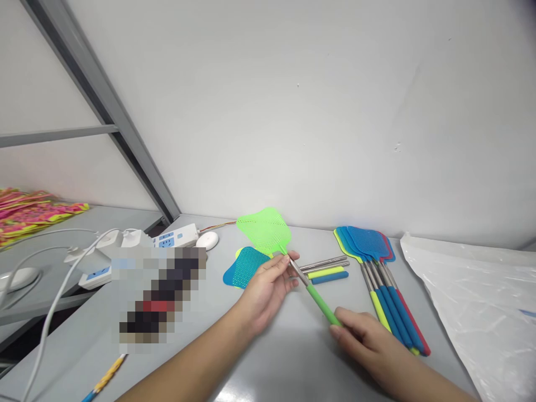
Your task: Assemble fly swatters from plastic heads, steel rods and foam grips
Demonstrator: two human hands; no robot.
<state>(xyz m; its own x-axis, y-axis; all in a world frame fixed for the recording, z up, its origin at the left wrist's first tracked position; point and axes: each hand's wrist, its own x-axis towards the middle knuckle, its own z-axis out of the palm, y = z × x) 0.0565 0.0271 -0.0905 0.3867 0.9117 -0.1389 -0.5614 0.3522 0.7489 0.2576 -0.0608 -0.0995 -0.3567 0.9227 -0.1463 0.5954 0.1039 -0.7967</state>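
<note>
A green fly swatter (264, 228) slants across the middle of the table, held in both hands. My left hand (270, 287) pinches it where the mesh head meets the metal rod. The green grip at its lower end is in the closed fingers of my right hand (364, 338). Beneath and beside my left hand lie a blue swatter head (246, 268) and a yellow one mostly hidden under it. Just behind the held rod are loose metal rods (330, 261) with a yellow grip (325, 272) and a blue grip (330, 277).
Right of my hands lies a fanned pile of fly swatters (371, 243) in blue, yellow and red. A clear plastic bag (477, 301) covers the right edge. At left are power strips (178, 235), white cables, a round white disc (207, 240) and a blurred-out object (163, 296).
</note>
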